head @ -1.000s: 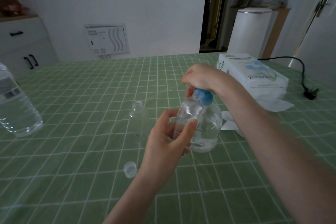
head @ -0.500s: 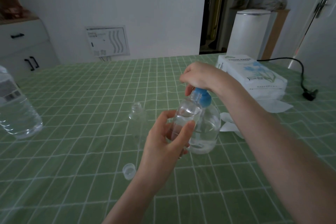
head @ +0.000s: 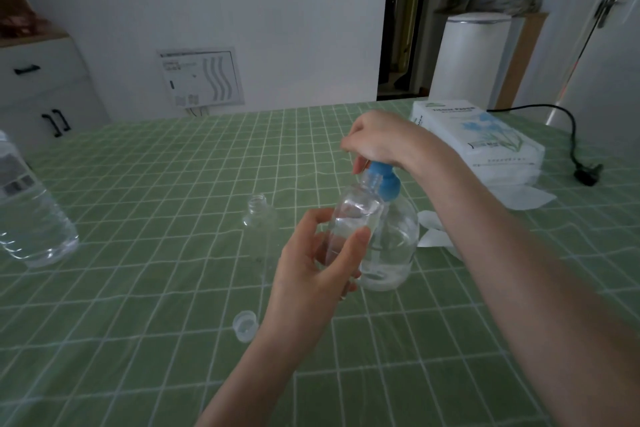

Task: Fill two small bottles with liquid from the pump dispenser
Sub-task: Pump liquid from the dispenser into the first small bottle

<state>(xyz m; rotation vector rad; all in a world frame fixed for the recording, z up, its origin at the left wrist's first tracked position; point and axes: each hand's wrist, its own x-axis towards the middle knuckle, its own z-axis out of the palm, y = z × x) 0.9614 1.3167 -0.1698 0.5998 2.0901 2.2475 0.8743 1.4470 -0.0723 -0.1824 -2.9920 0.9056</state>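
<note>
Filling goes on, little changed in a second: my left hand still grips the first small bottle, mouth at the pump dispenser spout, while my right hand stays curled over its blue head. Left of the dispenser, the second small bottle waits open on the green-checked counter. A tissue pack and white wall lie beyond.
</note>
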